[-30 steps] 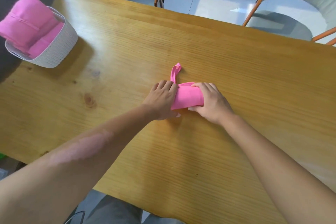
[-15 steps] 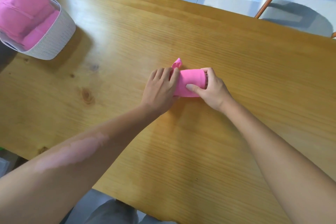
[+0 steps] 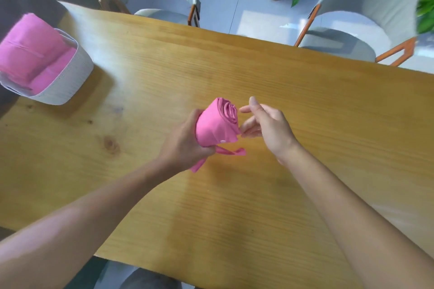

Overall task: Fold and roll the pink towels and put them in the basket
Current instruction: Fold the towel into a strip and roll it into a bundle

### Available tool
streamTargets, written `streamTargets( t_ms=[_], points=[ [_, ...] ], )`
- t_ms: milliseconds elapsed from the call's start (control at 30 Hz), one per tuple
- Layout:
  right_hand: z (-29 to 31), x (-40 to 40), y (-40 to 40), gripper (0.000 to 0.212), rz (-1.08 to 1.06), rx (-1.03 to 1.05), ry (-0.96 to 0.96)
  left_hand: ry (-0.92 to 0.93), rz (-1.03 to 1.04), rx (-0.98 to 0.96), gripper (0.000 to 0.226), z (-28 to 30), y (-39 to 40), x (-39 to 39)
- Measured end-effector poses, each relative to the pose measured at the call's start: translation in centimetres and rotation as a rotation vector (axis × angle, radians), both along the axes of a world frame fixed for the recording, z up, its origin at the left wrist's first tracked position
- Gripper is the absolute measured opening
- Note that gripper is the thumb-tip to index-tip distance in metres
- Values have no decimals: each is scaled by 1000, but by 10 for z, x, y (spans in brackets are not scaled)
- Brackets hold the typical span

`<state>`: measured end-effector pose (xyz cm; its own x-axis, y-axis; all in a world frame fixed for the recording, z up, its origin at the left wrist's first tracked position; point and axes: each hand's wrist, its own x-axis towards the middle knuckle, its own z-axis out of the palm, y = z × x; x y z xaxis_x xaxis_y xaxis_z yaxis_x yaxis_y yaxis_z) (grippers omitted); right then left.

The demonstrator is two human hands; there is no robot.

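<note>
the left hand (image 3: 185, 143) grips the soft, light towel (image 3: 217, 123) roll around its middle, which should stop it unrolling, right hand (image 3: 265, 126) loose and empty beside it.

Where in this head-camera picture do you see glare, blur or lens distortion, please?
Head view: pale window glare washes the far-left part of the long yellow wooden table; the white woven basket and the rolled pink towel gripped by the left hand look slightly smeared; the table edges bow from the wide lens.
</note>
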<state>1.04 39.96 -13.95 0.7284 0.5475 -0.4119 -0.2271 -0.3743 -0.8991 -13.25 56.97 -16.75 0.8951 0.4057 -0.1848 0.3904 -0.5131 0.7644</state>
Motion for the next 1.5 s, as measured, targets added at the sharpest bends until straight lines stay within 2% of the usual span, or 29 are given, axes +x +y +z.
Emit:
streamTargets(
  t_ms=[67,167,333,467,633,733,900,1033,1133,1167,1267,1367,1500],
  points=[
    [24,-8,-10,30,-41,64,-106,-22,120,-199,57,25,2,-16],
    [56,-28,-15,16,-33,114,-247,-74,197,-353,49,59,12,-37],
    [112,-76,2,29,161,105,-456,-177,126,-561,50,108,37,-68],
    [158,-110,33,35,258,54,-497,-266,34,-630,55,150,54,-85],
    [214,-141,68,37,310,31,-556,-355,11,-632,47,199,89,-107],
    [241,-157,91,27,310,20,-664,-415,4,-623,38,231,113,-115],
    [290,-177,124,11,152,100,-835,-482,-25,-609,36,282,149,-123],
    [320,-189,148,9,-57,329,-700,-507,-85,-585,25,310,170,-130],
    [334,-198,163,7,-195,479,-463,-523,-124,-579,24,318,182,-140],
    [335,-203,168,8,-224,451,-431,-524,-139,-582,24,318,185,-144],
    [325,-211,180,36,-296,245,-393,-533,-158,-576,26,308,197,-159],
    [306,-226,195,47,-295,249,-24,-507,-106,-579,29,288,213,-177],
    [283,-243,222,22,-373,508,308,-492,2,-548,23,261,233,-199]
  ],
)
